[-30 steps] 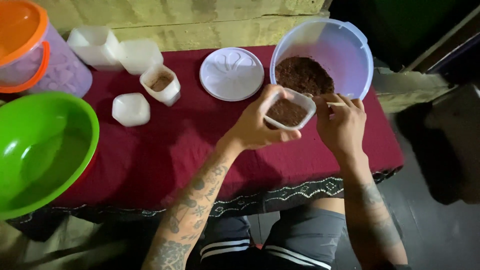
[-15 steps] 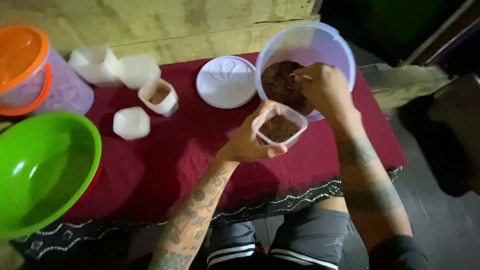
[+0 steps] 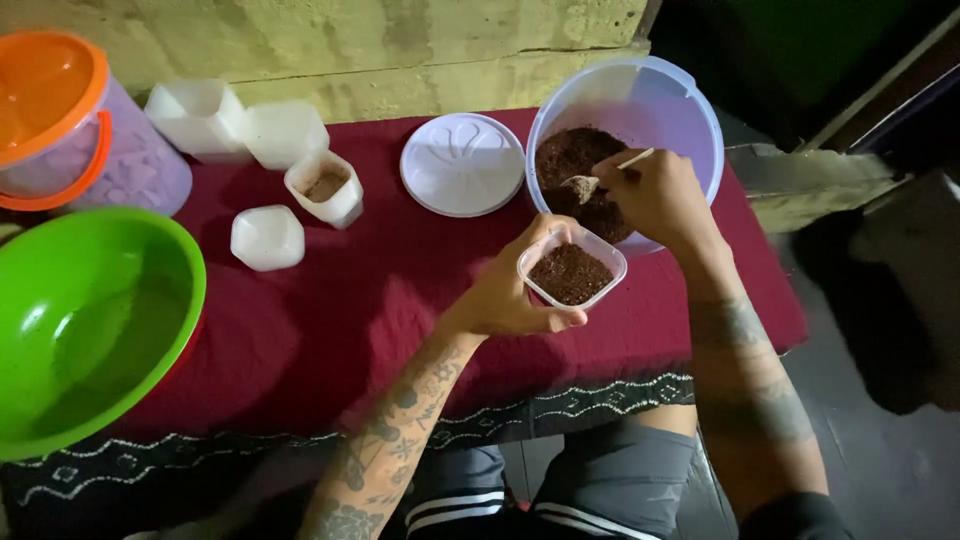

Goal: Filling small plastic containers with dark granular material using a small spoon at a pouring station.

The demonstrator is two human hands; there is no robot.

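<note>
My left hand (image 3: 510, 295) grips a small clear square cup (image 3: 571, 267) filled with dark brown powder, held just above the red tablecloth (image 3: 330, 320). My right hand (image 3: 655, 195) holds a small pale spoon (image 3: 600, 176) over the big translucent lilac tub (image 3: 680, 105), which holds a mound of the same brown powder (image 3: 575, 160). The spoon's bowl hovers at the powder, just beyond the cup's far rim.
A round white lid (image 3: 462, 164) lies left of the tub. Small white cups (image 3: 325, 187) and a capped one (image 3: 267, 237) stand further left. A green basin (image 3: 85, 320) and an orange-lidded bucket (image 3: 70, 120) crowd the left edge. A concrete wall (image 3: 400, 40) backs the table.
My right hand went from beside the cup up into the tub with the spoon. The cup in my left hand stayed near the tub's front rim.
</note>
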